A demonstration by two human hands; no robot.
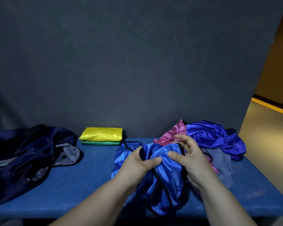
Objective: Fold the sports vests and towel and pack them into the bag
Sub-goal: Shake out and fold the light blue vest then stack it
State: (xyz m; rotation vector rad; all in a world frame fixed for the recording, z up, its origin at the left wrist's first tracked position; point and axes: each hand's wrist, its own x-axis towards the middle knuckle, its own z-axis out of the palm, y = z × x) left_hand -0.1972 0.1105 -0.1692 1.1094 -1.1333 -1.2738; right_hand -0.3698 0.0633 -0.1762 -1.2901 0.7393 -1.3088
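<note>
Head view centres on a blue vest point(163, 173) with black trim, bunched and lifted just off the surface point(88, 185), its lower part draping down toward the near edge. The left hand point(142, 163) grips a fold of it, thumb on top and fingers tucked under the cloth. The right hand point(191, 162) is loose: its thumb lies on the fabric beside the trimmed edge, while the fingers are spread and raised off it. Judging by this, the hands are hunting for an armhole or hem, so that the slippery cloth can be opened out and laid flat before folding.

Just behind and right of it lies a heap of unfolded pieces: a pink vest point(171, 132), a violet-blue vest point(216, 136), and a pale cloth point(222, 162) that may be the towel, though I cannot tell. They sit close to the right hand, likely as the supply to draw from.

Further left, by the wall point(137, 62), a folded yellow vest point(100, 133) rests squarely on a folded green vest point(100, 143). This neat stack keeps finished items apart from the heap.

At the far left the dark bag point(31, 157) lies slumped, nothing visibly packed into it. Two vests look done; most of the folding and all of the packing seem left.
</note>
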